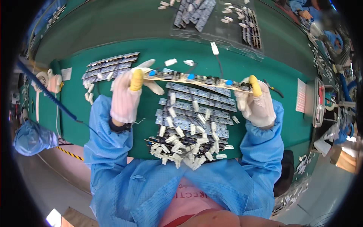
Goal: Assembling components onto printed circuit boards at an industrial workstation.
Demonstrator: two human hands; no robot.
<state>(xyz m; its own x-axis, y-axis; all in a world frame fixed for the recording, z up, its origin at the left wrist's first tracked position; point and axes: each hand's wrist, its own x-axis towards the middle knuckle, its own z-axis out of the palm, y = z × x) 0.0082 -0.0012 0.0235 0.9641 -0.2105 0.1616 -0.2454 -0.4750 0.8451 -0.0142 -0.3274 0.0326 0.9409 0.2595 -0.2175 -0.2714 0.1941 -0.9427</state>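
Observation:
A long, narrow circuit board point(200, 80) is held up edge-on between my two gloved hands, its blue discs and black components showing. My left hand point(126, 97) pinches its left end, yellow finger cot on the thumb and other fingers stretched behind. At the right end, my right hand point(260, 108) grips the board between a yellow-cotted thumb and curled fingers. Below it lies a pile of circuit boards point(196, 101) with white-topped faces. Many white plug connectors point(193, 145) on short leads crowd the pile's near end.
Another stack of boards point(111, 68) lies at the far left of the green mat point(147, 47). A clear plastic tray point(211, 38) at the back holds more boards and connectors. Dark-handled pliers point(276, 90) rest beyond my right hand. A blue coiled hose point(49, 90) hangs at left.

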